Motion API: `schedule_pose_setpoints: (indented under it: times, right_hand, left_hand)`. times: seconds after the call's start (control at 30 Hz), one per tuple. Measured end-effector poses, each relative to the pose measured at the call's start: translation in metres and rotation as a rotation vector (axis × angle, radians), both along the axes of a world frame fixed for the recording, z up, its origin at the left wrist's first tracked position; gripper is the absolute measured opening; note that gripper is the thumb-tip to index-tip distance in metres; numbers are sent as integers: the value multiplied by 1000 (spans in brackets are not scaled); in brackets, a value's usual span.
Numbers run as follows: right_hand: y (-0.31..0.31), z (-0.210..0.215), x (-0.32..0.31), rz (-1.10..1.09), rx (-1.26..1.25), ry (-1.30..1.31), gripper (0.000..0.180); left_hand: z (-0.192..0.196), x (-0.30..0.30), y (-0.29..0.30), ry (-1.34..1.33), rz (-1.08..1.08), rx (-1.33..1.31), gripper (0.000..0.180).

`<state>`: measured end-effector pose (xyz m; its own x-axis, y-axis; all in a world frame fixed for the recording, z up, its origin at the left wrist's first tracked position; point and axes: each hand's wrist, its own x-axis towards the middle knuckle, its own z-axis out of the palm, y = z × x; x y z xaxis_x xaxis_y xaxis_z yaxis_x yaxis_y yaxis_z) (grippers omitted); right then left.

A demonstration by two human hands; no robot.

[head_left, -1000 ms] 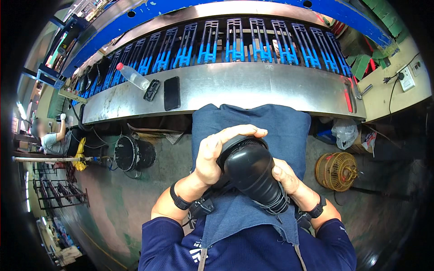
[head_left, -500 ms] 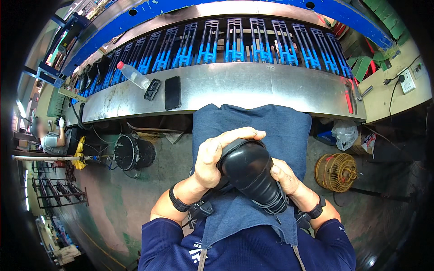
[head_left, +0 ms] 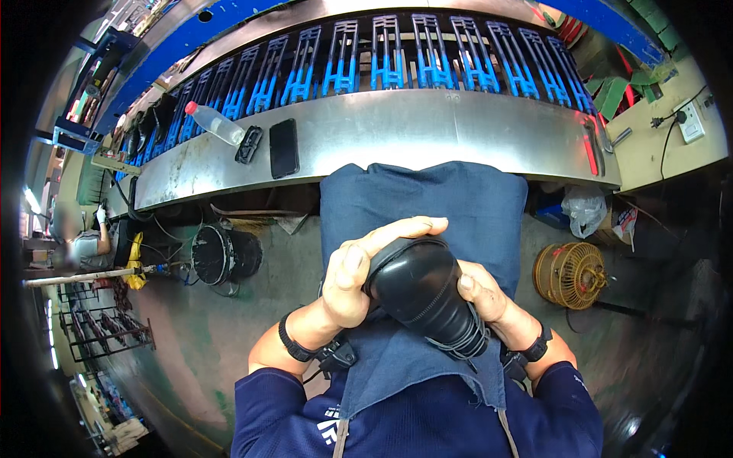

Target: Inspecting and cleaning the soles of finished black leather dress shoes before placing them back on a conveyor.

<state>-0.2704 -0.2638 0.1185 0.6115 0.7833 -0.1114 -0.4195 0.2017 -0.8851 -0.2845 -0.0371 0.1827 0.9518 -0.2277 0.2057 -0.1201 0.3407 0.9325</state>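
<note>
our left hand [head_left: 350,278] is clamped on the black laced shoe [head_left: 420,286] near its toe; our right hand [head_left: 487,296] clasps its side, above our blue apron [head_left: 427,195].

Glossy shoe [head_left: 424,288], matt cloth apron [head_left: 427,195]
</note>
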Motion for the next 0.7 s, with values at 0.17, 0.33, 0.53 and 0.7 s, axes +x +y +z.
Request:
schedule_pose_setpoints:
  times: [0.17, 0.33, 0.53, 0.7]
  right_hand:
    - [-2, -3, -2, -18, -7, -58, 69]
    - [-1, -14, -6, -62, -19, -39, 64]
    - [-2, -7, -9, -62, -21, 65, 65]
    - [-3, -16, -9, -157, 17, 37, 66]
  left_hand:
    - [25, -10, 11, 29, 27, 192, 64]
    - [39, -3, 18, -257, 71, 595, 62]
    - [14, -1, 5, -484, 233, 693, 61]
    - [14, -5, -11, 1, 162, 176, 80]
